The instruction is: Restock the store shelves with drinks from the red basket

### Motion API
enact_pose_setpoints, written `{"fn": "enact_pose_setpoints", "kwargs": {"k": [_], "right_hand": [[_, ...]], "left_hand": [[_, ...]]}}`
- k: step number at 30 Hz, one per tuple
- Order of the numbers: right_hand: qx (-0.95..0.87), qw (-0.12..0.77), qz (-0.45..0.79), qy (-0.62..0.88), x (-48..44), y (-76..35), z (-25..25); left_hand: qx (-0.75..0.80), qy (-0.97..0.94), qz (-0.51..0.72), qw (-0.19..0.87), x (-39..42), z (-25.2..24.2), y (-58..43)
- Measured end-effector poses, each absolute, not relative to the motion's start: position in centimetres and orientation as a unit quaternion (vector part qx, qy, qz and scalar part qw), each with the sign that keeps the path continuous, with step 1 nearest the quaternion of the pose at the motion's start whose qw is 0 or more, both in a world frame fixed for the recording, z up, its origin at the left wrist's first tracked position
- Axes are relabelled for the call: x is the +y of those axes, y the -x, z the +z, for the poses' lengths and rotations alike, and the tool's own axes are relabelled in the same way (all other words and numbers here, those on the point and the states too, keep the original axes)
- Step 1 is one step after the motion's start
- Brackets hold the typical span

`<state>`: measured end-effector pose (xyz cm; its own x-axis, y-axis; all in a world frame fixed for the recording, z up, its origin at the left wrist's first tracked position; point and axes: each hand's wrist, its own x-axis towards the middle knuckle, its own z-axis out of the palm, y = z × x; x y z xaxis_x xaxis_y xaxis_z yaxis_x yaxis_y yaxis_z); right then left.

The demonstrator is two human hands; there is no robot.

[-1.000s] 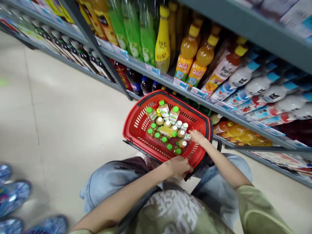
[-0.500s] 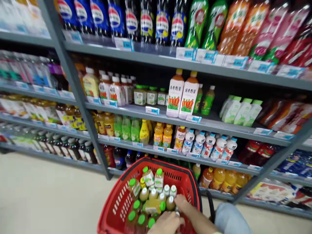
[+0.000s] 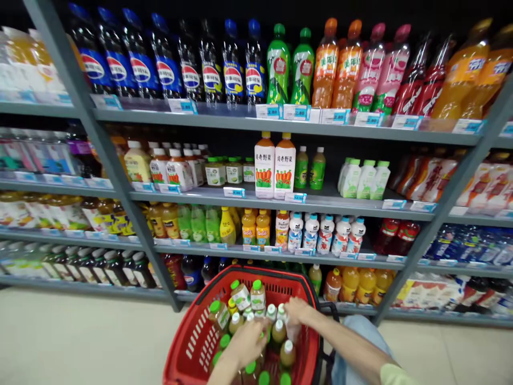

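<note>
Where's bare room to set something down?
Pale tiled floor: left of the red plastic basket, below the grey metal shelves; also right of the light-blue denim knee. Narrow shelf gap between slim green bottles and white, green-capped bottles. Crowded: basket interior, with small green- and white-capped bottles, left hand, right hand.

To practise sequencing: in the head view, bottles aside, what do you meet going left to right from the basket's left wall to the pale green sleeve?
Basket's slotted left wall → left hand → right hand → black handle → pale green sleeve.
</note>
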<state>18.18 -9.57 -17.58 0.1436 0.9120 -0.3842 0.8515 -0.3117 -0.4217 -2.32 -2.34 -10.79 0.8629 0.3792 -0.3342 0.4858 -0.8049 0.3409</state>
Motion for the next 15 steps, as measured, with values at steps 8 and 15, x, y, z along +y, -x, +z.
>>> {"fn": "enact_pose_setpoints", "kwargs": {"k": [8,15], "right_hand": [[-0.547,0.249,0.212,0.771,-14.0,-23.3,-11.8],[-0.369,0.583,0.268,0.673,-16.0,-24.5,-11.8]], "left_hand": [[0.326,-0.866,0.071,0.372,-3.1,-13.9,1.9],[0.315,-0.737,0.191,0.566,-7.7,-14.0,-1.0]]}}
